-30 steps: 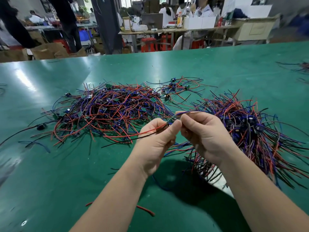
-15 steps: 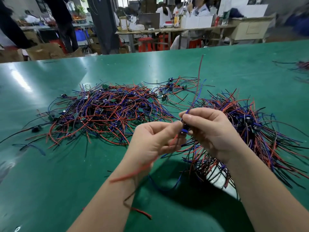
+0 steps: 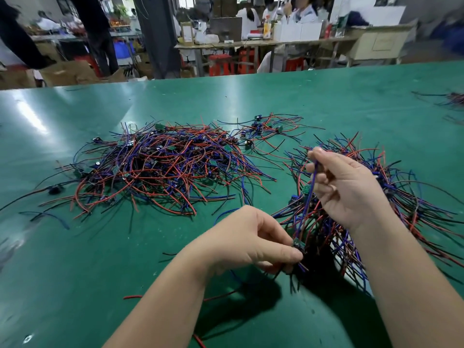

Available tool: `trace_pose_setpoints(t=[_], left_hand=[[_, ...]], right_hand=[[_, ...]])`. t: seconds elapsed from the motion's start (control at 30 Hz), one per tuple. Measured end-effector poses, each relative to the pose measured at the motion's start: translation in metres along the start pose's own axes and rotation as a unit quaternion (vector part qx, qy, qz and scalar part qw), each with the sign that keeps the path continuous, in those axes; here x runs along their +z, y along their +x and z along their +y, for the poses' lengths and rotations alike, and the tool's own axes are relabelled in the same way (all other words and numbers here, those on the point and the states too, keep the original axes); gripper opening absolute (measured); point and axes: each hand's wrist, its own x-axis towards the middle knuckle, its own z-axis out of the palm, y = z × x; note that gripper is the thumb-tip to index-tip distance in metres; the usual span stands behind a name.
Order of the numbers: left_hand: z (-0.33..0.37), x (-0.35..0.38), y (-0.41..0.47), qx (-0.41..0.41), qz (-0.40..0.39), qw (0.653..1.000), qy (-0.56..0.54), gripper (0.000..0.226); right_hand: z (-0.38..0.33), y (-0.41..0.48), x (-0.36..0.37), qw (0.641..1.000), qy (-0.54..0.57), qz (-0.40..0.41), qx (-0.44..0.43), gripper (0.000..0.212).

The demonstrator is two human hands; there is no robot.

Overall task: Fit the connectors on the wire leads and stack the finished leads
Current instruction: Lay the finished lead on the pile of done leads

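My left hand [image 3: 253,239] pinches a small dark connector [image 3: 298,246] low over the green table [image 3: 226,101], close to the near edge of the right pile. My right hand [image 3: 344,189] is raised higher and pinches the far end of that lead's blue wire [image 3: 310,197], which runs taut between the two hands. A wide loose heap of red, blue and black wire leads [image 3: 160,164] lies to the left. Under and behind my right hand sits a second, tighter pile of leads [image 3: 401,197].
A small cluster of leads with connectors [image 3: 263,129] lies beyond the two piles. Stray wires [image 3: 133,296] lie near my left forearm. More wires [image 3: 454,99] sit at the far right edge. People and benches stand beyond the table's far edge.
The hands have drawn apart: my left hand dropped toward the table with the connector, my right hand rose and slid up the blue wire, pulling it straight.
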Motion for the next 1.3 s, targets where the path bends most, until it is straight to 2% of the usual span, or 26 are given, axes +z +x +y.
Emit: trace_pose_setpoints(t=[0.07, 0.13, 0.2, 0.27, 0.3, 0.37, 0.43, 0.5, 0.6, 0.67, 0.7, 0.73, 0.8, 0.83, 0.87, 0.97, 1.03, 1.13, 1.3], left_hand=[[0.0, -0.003, -0.002, -0.006, 0.001, 1.0, 0.012, 0.013], [0.002, -0.005, -0.002, 0.006, 0.045, 0.999, -0.017, 0.011], [0.004, -0.006, 0.001, 0.047, 0.103, 0.99, -0.083, 0.01], [0.006, -0.007, 0.003, 0.089, 0.155, 0.97, -0.168, 0.015], [0.006, -0.008, 0.004, 0.105, 0.176, 0.959, -0.196, 0.02], [0.005, -0.01, 0.005, 0.127, 0.197, 0.95, -0.207, 0.023], [0.001, -0.011, 0.005, 0.144, 0.189, 0.952, -0.192, 0.012], [-0.002, -0.015, 0.006, 0.16, 0.176, 0.953, -0.188, 0.013], [-0.001, -0.023, 0.004, 0.169, 0.176, 0.955, -0.168, 0.019], [-0.003, -0.032, 0.002, 0.181, 0.226, 0.951, -0.106, 0.018], [-0.006, -0.039, 0.002, 0.183, 0.296, 0.937, -0.034, 0.017], [-0.011, -0.049, 0.001, 0.171, 0.382, 0.906, 0.063, 0.016], [-0.021, -0.067, -0.002, 0.097, 0.531, 0.808, 0.235, 0.021], [-0.027, -0.076, -0.004, 0.046, 0.573, 0.771, 0.275, 0.026], [-0.035, -0.083, -0.005, -0.009, 0.591, 0.751, 0.294, 0.03], [-0.052, -0.097, -0.006, -0.147, 0.569, 0.741, 0.324, 0.036], [-0.057, -0.102, -0.006, -0.179, 0.572, 0.731, 0.326, 0.032], [-0.057, -0.106, -0.008, -0.183, 0.594, 0.7, 0.352, 0.019], [-0.058, -0.102, -0.008, -0.155, 0.606, 0.683, 0.378, 0.035]], right_hand=[[0.0, 0.001, 0.0, 1.0, 0.007, 0.02, -0.001, 0.02], [-0.002, 0.003, -0.001, 0.999, 0.041, 0.021, -0.012, 0.026], [-0.002, 0.003, -0.001, 0.999, 0.045, 0.004, -0.023, 0.024], [-0.001, 0.0, 0.0, 0.998, -0.021, -0.043, -0.05, 0.013], [0.002, -0.004, 0.001, 0.99, -0.07, -0.094, -0.074, 0.017], [0.009, -0.013, 0.005, 0.956, -0.175, -0.201, -0.12, 0.027], [0.014, -0.019, 0.011, 0.927, -0.246, -0.229, -0.166, 0.021], [0.016, -0.018, 0.012, 0.926, -0.247, -0.206, -0.198, 0.014], [0.01, -0.015, 0.008, 0.926, -0.248, -0.164, -0.231, 0.018], [0.004, -0.013, 0.005, 0.934, -0.226, -0.121, -0.249, 0.018], [0.001, -0.012, 0.003, 0.941, -0.202, -0.09, -0.257, 0.018], [-0.002, -0.01, 0.001, 0.944, -0.186, -0.048, -0.27, 0.019], [-0.007, -0.004, -0.005, 0.931, -0.213, 0.058, -0.291, 0.02], [-0.008, 0.0, -0.01, 0.92, -0.245, 0.103, -0.289, 0.02], [-0.008, 0.004, -0.014, 0.909, -0.281, 0.131, -0.277, 0.022], [-0.002, 0.009, -0.022, 0.88, -0.371, 0.154, -0.254, 0.035], [0.0, 0.008, -0.021, 0.863, -0.396, 0.176, -0.261, 0.039], [0.002, 0.006, -0.015, 0.868, -0.38, 0.176, -0.266, 0.032], [0.008, 0.003, -0.01, 0.862, -0.388, 0.14, -0.294, 0.032]])
